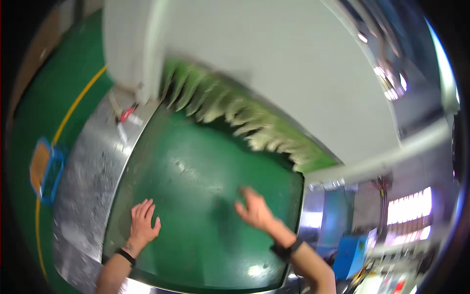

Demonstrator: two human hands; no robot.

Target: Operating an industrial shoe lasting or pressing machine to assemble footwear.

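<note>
My left hand [143,223] is over the left side of a green conveyor belt [196,157], fingers stretched out and thumb apart, with nothing in it. To the right, my right hand [255,211] hovers above the belt, casting a dark smudge of shadow. It is a little blurred, but its thumb and fingers stand apart and hold nothing. Both wrists wear black bands. Ahead of my hands, a fringe of pale green strips [235,115] hangs across the belt beneath a grey machine housing [274,63].
A bare metal ledge [90,191] borders the belt on the left, with a small red-and-silver object [128,113] near its far end. Beyond it, a blue crate [58,171] stands on the green floor by a yellow line. A blue box [348,257] is at the right.
</note>
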